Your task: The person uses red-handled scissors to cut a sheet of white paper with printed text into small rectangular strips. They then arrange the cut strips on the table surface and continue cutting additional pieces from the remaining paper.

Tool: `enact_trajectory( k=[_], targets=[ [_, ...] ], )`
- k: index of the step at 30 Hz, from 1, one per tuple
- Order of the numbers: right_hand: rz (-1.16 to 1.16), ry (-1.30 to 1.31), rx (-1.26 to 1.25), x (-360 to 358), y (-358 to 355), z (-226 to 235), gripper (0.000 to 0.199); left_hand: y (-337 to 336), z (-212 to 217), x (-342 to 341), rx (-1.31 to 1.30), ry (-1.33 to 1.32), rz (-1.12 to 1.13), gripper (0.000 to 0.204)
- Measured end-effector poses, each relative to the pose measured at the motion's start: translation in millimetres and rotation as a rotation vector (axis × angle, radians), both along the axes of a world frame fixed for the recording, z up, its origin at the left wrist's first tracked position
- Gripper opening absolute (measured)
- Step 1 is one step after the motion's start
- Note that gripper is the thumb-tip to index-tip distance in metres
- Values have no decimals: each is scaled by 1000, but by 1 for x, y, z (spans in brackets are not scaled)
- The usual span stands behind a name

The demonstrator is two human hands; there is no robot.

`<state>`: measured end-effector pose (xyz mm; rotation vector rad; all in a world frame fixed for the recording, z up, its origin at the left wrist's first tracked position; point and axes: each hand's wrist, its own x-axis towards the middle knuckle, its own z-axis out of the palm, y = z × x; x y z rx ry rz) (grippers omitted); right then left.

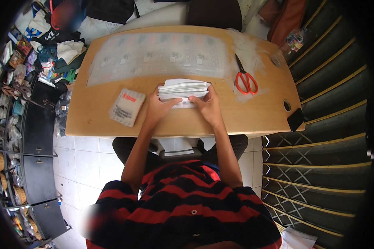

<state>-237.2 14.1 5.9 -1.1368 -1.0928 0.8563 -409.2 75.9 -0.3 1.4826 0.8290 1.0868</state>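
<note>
My left hand (158,107) and my right hand (209,107) hold a thick stack of folded white sheets (183,89) between them, over the near middle of the table. Both thumbs press on its near side, while the other fingers wrap round the two ends and are partly hidden. Whether the sheets are paper or plastic I cannot tell. Left of my left hand lies a small pile of flat whitish packets (129,106) with red and dark print. To the right, scissors (246,82) with orange-red handles rest on the table, blades pointing away.
A large translucent printed plastic sheet (153,56) covers the far part of the wooden table (259,112). Plastic scraps (253,52) lie at far right, and a black phone (295,120) sits at the right edge. Cluttered shelves (8,137) stand left, a folding metal gate (320,157) right.
</note>
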Motion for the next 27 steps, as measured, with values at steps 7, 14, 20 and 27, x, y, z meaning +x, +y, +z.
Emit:
enact_trajectory(
  k=[7,14,20,27],
  targets=[
    [68,76,-91,-2,-7,0,37,-8,1,-10,-90,172,-70,43],
    [76,18,-89,-2,1,2,45,-9,19,-7,-18,56,-58,58],
    [44,44,-96,-5,2,-2,49,-9,4,-3,30,-131,15,63],
    [88,-16,-117,-2,0,-10,45,-10,4,-13,-153,142,-13,44]
  ],
)
